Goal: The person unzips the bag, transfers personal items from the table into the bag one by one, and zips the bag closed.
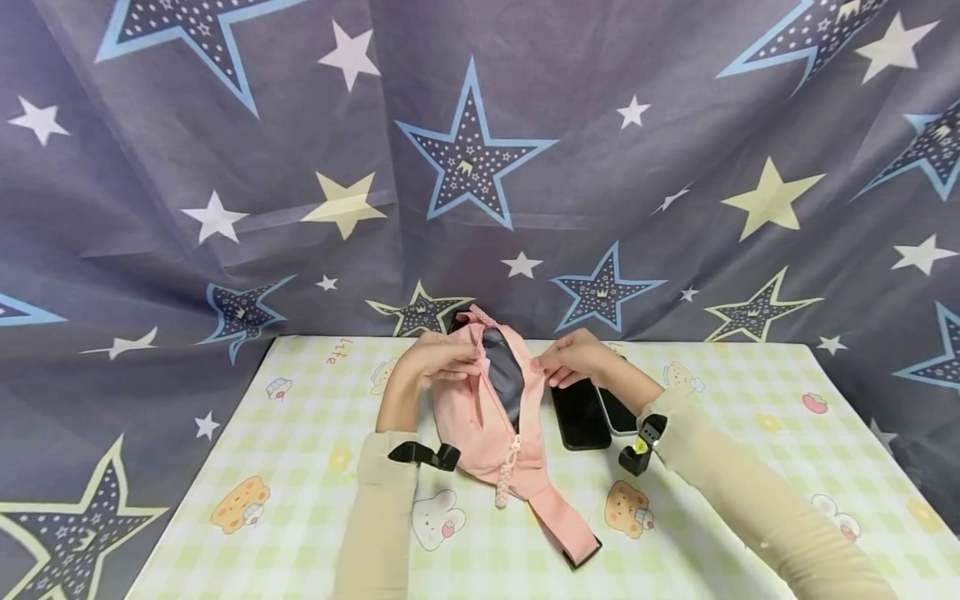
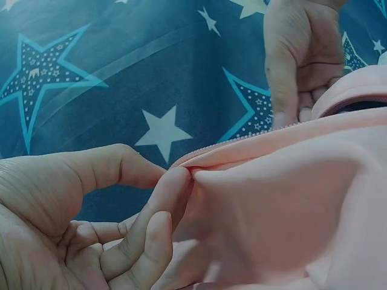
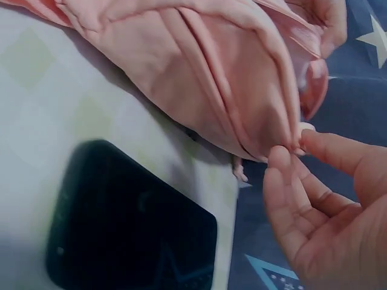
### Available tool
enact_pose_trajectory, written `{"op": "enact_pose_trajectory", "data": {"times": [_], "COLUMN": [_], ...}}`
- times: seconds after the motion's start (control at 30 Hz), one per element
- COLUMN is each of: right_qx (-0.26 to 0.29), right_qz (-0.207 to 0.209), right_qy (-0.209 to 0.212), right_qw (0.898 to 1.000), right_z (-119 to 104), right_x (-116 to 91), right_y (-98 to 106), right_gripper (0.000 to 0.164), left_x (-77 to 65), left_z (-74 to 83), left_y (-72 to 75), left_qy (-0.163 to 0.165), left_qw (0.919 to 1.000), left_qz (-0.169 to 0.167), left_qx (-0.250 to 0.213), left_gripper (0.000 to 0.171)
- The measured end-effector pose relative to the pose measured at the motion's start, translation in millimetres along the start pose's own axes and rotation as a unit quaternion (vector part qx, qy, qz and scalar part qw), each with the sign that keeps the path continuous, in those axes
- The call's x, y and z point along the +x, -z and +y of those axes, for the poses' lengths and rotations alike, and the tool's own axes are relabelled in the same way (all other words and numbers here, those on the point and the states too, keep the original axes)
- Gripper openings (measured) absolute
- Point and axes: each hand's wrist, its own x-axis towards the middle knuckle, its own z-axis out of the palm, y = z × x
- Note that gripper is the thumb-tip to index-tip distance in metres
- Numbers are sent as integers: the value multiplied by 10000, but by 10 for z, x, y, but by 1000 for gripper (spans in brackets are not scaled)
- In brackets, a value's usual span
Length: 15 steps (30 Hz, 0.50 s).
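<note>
A pink waist bag lies on the table with its zipped mouth spread, so the dark grey lining shows. My left hand pinches the left edge of the opening between thumb and fingers. On the opposite edge, my right hand pinches the fabric with thumb and fingertips. The left wrist view shows the zipper teeth running along the lip from the left fingertips. A zipper pull with a braided pink cord hangs at the near end of the mouth.
Two phones lie right of the bag: a black phone and a second phone partly under the right forearm. The bag's strap with a black buckle end trails toward the front. A star-patterned curtain stands behind the checked tablecloth.
</note>
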Motion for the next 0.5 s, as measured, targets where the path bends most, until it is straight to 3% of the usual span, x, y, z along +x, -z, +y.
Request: {"op": "enact_pose_trajectory", "data": {"times": [0.27,0.5], "right_qx": [-427,-701], "right_qz": [269,667], "right_qy": [-276,-727], "right_qw": [9983,9926], "right_z": [-101,-85], "right_x": [-16,-56], "right_y": [269,529], "right_gripper": [39,38], "left_x": [54,72], "left_z": [-27,-50], "left_y": [-40,-50], "left_qy": [-129,-211], "left_qw": [9998,9996], "left_qz": [-129,-107], "left_qx": [-115,-148], "left_gripper": [17,17]}}
